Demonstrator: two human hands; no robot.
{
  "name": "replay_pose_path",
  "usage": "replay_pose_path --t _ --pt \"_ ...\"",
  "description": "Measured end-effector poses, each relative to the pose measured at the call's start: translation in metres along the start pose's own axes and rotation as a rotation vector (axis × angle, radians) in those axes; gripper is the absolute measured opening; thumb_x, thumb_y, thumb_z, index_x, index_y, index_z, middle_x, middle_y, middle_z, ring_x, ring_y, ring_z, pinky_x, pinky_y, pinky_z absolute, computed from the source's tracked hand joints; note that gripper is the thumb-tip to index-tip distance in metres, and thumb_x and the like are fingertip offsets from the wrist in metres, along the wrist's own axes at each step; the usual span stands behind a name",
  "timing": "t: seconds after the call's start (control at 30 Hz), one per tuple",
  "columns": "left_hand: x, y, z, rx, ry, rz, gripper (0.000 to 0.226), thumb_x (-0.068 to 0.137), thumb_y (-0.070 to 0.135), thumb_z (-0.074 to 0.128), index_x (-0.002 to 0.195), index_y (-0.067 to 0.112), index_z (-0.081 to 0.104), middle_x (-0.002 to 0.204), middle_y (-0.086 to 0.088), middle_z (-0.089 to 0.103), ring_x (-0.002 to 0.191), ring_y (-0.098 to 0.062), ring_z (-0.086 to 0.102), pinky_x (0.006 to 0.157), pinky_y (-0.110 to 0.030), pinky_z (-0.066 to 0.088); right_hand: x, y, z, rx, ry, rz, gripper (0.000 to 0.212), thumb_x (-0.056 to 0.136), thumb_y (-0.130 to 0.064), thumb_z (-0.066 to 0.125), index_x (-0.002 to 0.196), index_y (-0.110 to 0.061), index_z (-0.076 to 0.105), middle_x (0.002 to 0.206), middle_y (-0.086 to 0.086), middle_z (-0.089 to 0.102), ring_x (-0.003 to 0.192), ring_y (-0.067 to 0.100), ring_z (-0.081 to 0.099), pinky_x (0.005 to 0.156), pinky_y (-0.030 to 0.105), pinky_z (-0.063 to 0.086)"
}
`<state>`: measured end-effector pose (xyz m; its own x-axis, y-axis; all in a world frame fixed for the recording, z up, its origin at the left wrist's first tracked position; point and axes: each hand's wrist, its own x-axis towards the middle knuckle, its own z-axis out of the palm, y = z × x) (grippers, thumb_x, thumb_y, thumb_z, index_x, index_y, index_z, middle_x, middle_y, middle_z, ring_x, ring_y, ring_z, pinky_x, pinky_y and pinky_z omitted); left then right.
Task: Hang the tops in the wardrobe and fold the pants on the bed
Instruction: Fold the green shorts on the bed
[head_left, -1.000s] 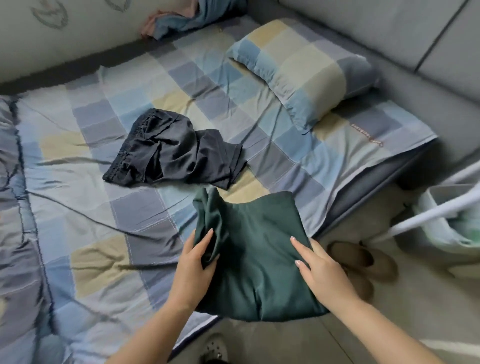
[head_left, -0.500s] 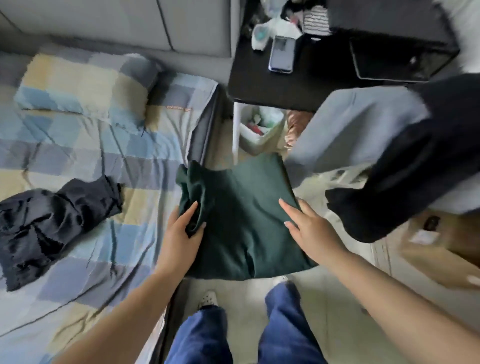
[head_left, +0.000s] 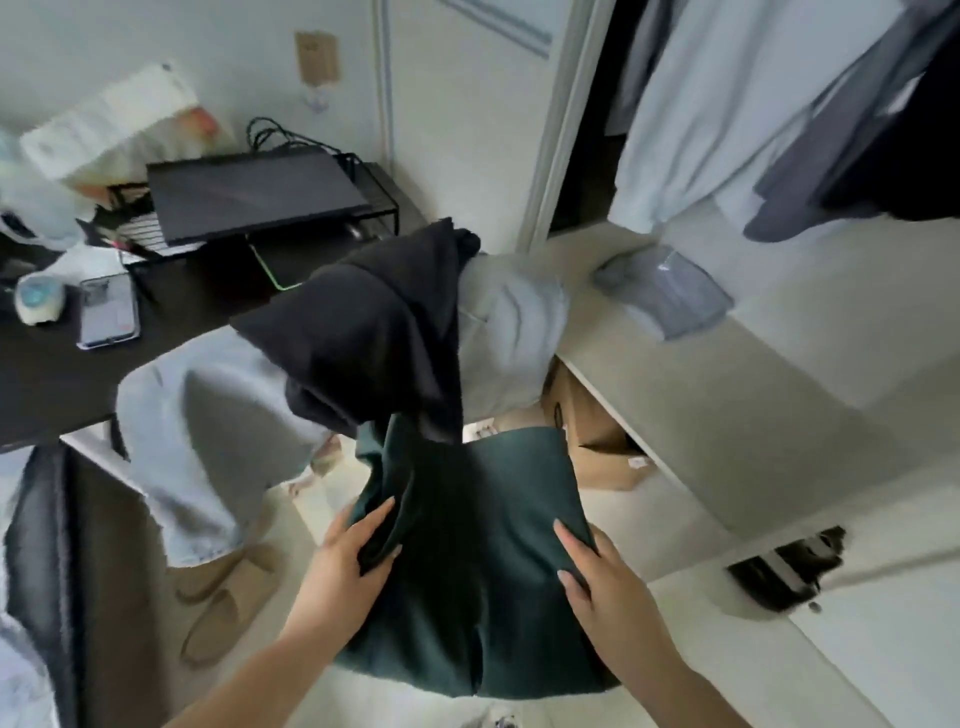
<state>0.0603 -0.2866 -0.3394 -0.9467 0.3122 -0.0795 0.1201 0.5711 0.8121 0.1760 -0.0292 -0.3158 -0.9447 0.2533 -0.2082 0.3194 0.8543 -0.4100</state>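
I carry the folded dark green pants (head_left: 483, 561) in the air in front of me, over the floor. My left hand (head_left: 348, 556) pinches the thick folded edge on the left side. My right hand (head_left: 608, 582) holds the right edge, fingers on top and thumb hidden beneath. Ahead on the right is the open wardrobe, where a light blue top (head_left: 701, 114) and a dark grey garment (head_left: 841, 166) hang. A black garment (head_left: 363, 322) and a pale blue one (head_left: 509, 327) are draped over a chair just beyond the pants.
The wardrobe's pale shelf (head_left: 717, 405) carries a folded grey item in plastic (head_left: 665, 296). A cardboard box (head_left: 602, 452) sits beneath it. On the left, a black desk (head_left: 47, 384) bears a laptop (head_left: 249, 192) and a phone (head_left: 106, 312). Tan slippers (head_left: 228, 597) lie on the floor.
My view has swung right from the bed, past the desk, to the open wardrobe. Both hands keep the same hold on the green pants, which have left the bed.
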Motion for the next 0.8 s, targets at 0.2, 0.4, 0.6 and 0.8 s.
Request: replay_pose_path --t 0.2,0.4,0.6,0.8 --pt "0.075 0.079 0.086 0.045 -0.125 0.135 0.053 0.087 0.018 0.066 0.137 0.028 0.049 0.139 0.014 0.032 0.128 0.001 0.028 0.101 0.003 0.009 0.015 0.084 -0.053 0.077 0.094 0.147 0.05 0.099 -0.03 0.043 0.147 -0.033 0.028 0.15 -0.007 0.029 0.127 0.007 0.044 0.103 0.019 0.036" --pt "0.158 0.137 0.144 0.054 -0.258 0.265 0.053 0.086 0.008 0.067 0.136 0.016 0.051 0.137 0.007 0.041 0.126 -0.007 0.039 0.098 0.005 0.015 0.059 0.136 -0.072 0.041 0.227 0.311 0.051 0.1 -0.032 0.04 0.148 -0.034 0.023 0.153 -0.005 0.025 0.129 0.011 0.041 0.103 0.019 0.035" --pt "0.298 0.155 0.227 0.115 -0.294 0.404 0.06 0.086 0.01 0.066 0.14 0.026 0.045 0.14 0.004 0.044 0.124 -0.01 0.045 0.102 -0.015 0.032 0.166 0.182 -0.066 0.101 0.373 0.492 0.055 0.1 -0.036 0.038 0.149 -0.041 0.013 0.156 -0.01 0.016 0.119 0.005 0.051 0.093 0.014 0.04" --pt "0.448 0.158 0.344 0.074 -0.267 0.533 0.076 0.079 -0.003 0.07 0.14 0.029 0.038 0.132 0.006 0.045 0.118 -0.004 0.046 0.096 0.004 0.025 0.303 0.263 -0.068 0.078 0.706 0.503 0.065 0.062 -0.007 0.086 0.122 -0.014 0.064 0.122 0.017 0.063 0.097 0.025 0.069 0.072 0.022 0.052"
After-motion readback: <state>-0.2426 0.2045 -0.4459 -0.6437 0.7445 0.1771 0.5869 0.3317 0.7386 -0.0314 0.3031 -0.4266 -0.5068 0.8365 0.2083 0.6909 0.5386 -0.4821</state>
